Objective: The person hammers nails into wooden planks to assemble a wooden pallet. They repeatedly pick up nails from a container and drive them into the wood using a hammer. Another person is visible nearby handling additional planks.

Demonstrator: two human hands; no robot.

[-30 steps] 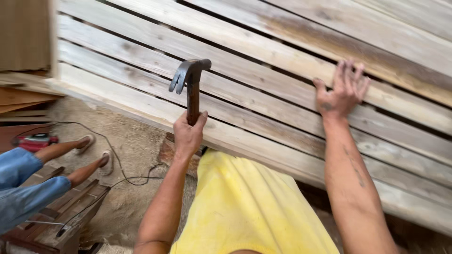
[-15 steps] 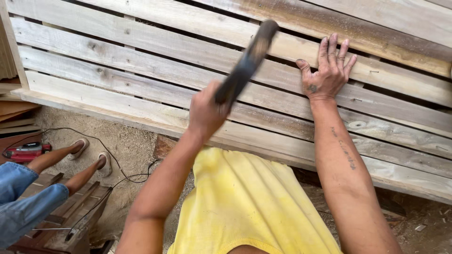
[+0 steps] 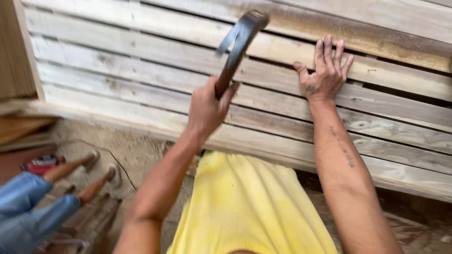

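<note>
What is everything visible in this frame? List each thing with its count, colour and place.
claw hammer: one, dark head and brown handle, raised over the slats, centre top.
wooden slat panel: one, pale weathered planks with gaps, across the upper frame.
another person's legs: two, in blue jeans, lower left, feet on the sandy ground.
red tool: one, blurred, at the left edge.
cable: one, dark, on the ground, left.
yellow shirt: one, bottom centre.
left hand: gripping the hammer handle.
right hand: open, flat against a slat.
</note>
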